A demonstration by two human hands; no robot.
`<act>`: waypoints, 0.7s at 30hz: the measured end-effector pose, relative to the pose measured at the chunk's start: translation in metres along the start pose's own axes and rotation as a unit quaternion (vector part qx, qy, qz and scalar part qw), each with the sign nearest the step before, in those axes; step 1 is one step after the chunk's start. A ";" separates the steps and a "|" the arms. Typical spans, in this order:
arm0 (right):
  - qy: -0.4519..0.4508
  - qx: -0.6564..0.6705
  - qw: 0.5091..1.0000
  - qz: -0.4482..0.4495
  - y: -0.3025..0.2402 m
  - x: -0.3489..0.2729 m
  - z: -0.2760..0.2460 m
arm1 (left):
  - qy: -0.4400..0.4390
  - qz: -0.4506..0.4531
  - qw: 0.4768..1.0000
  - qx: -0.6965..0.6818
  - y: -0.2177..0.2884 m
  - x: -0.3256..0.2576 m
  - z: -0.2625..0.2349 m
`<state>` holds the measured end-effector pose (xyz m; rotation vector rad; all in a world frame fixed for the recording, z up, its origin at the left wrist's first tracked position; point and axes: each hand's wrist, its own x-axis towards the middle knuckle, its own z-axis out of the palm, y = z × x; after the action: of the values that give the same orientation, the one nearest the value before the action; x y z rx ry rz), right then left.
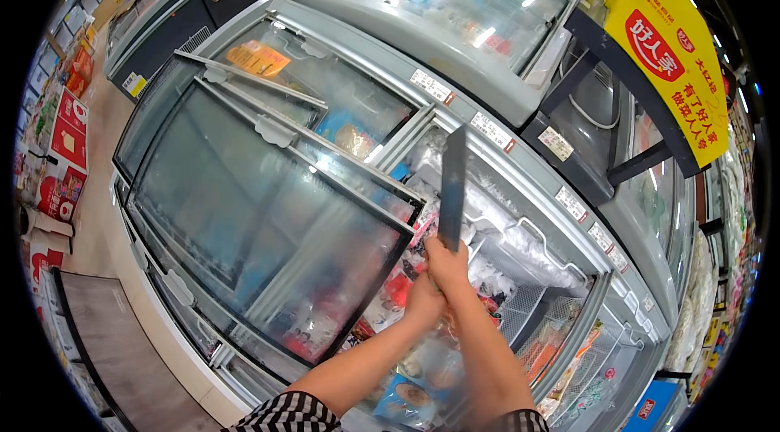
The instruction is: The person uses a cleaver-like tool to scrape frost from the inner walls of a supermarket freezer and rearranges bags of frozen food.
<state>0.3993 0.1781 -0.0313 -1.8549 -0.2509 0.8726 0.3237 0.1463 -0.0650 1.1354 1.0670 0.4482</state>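
Shop: chest freezers (455,74) are lining the aisle (101,225).
Near freezer (374,58): glass lid (260,212) is covering one side; frost (504,225) is showing inside.
Dark blade (453,188): pointing over the opening.
Right hand (448,265): gripping the blade's base.
Left hand (425,302): curling closed below; its hold I cannot tell.

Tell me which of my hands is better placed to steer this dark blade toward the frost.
Probably your right: the right hand grips higher, next to the dark blade and nearer the white frost. The left hand sits lower, farther from both.
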 end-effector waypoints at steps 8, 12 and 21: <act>-0.058 -0.134 0.988 -0.060 0.005 0.014 0.002 | 0.015 -0.013 1.000 0.015 -0.026 0.015 0.001; -0.037 -0.018 0.998 -0.052 0.008 0.009 0.002 | -0.002 0.036 0.987 0.156 0.007 0.014 -0.008; -0.039 -0.004 0.999 -0.021 0.016 0.026 0.008 | 0.012 -0.021 0.998 0.059 0.006 0.016 -0.003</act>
<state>0.4094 0.1904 -0.0583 -1.8193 -0.3406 0.9165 0.3299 0.1618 -0.0671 1.2124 1.1481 0.3704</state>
